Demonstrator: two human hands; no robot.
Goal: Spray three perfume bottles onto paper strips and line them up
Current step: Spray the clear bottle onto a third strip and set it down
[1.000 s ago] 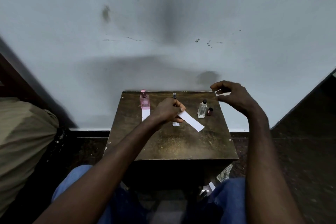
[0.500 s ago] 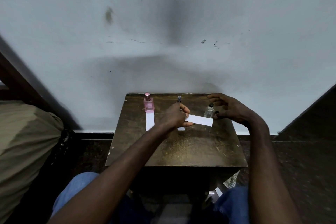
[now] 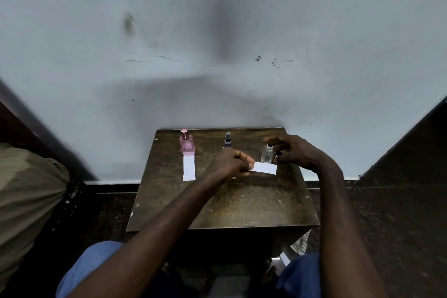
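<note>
We are sitting at a small brown table (image 3: 217,208) that is standing against a pale wall (image 3: 217,31). Our left hand (image 3: 229,164) is pinching one end of a white strip (image 3: 264,168) between thumb and fingers, holding it out to the right just in front of the clear bottle (image 3: 266,155). Our right hand (image 3: 300,152) is curving around that bottle from the right, with the index finger arching over its top. We cannot tell whether the fingers are gripping it. The pink bottle (image 3: 186,145) is standing at the back left, with a second strip (image 3: 189,168) lying flat just in front of it. The dark bottle (image 3: 227,140) is standing between the other two.
</note>
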